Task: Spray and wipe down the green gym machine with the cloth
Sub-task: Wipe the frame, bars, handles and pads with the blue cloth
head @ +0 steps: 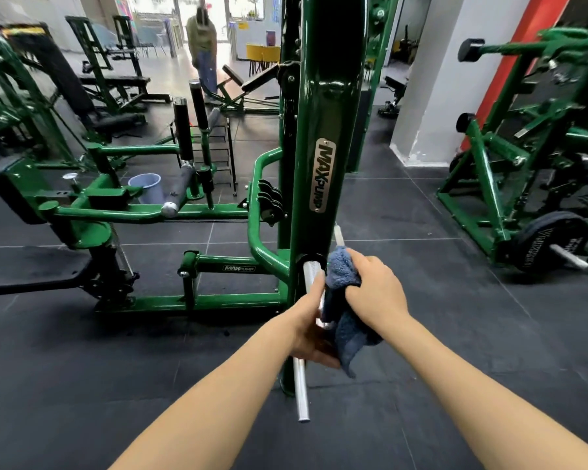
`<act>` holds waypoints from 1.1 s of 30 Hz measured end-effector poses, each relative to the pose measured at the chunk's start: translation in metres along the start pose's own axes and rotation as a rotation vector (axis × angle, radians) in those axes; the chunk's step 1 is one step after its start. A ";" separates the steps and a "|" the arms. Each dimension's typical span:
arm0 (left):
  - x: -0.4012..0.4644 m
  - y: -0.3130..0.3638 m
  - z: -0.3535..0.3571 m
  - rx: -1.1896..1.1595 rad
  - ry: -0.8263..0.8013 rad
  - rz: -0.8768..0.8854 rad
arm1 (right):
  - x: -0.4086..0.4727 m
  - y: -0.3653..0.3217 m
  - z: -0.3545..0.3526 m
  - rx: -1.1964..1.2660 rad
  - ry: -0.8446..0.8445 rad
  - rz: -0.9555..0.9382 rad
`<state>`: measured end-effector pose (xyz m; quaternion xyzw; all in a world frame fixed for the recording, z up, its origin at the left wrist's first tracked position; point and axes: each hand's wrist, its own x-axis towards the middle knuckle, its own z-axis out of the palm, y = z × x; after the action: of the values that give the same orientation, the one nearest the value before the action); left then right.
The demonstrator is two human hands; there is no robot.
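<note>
You stand in front of the green gym machine (323,106), and everything here I place from its tall upright post with the oval name plate (322,174). At the foot of this post a silver bar (301,388) sticks out toward you from a round sleeve. Your left hand (308,329) is closed around this bar just below the sleeve, with the thumb lying up along the metal. Your right hand (375,286) grips the blue cloth (345,303), bunched in the fingers, and presses it against the right side of the same bar, touching your left hand; a loose end of the cloth hangs down below both hands. I see no spray bottle anywhere, so I cannot tell whether the spraying is already done. My judgement is that you are in the wiping step and only at one small part of it: the bar near the post. The post above the hands looks glossy, but the pictures do not show if this is from wiping or only from the paint. What seems left is the lower end of the bar, the curved green tube (257,198) left of the post, and the low frame with the black seat pad (34,268) far to the left.
</note>
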<state>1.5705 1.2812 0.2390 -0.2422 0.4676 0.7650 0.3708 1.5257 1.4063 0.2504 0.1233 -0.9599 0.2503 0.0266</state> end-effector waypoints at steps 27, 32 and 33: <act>0.063 0.008 -0.050 0.472 0.739 0.571 | 0.016 0.032 0.019 -0.054 -0.075 0.168; 0.082 0.014 -0.056 0.510 0.723 0.290 | 0.008 0.002 0.059 0.024 -0.210 0.215; 0.085 0.012 -0.052 0.438 0.694 0.293 | 0.008 0.000 0.070 -0.025 -0.237 0.230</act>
<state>1.5102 1.2599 0.1611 -0.3316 0.7451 0.5657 0.1220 1.5185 1.3700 0.1905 0.0407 -0.9671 0.2234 -0.1142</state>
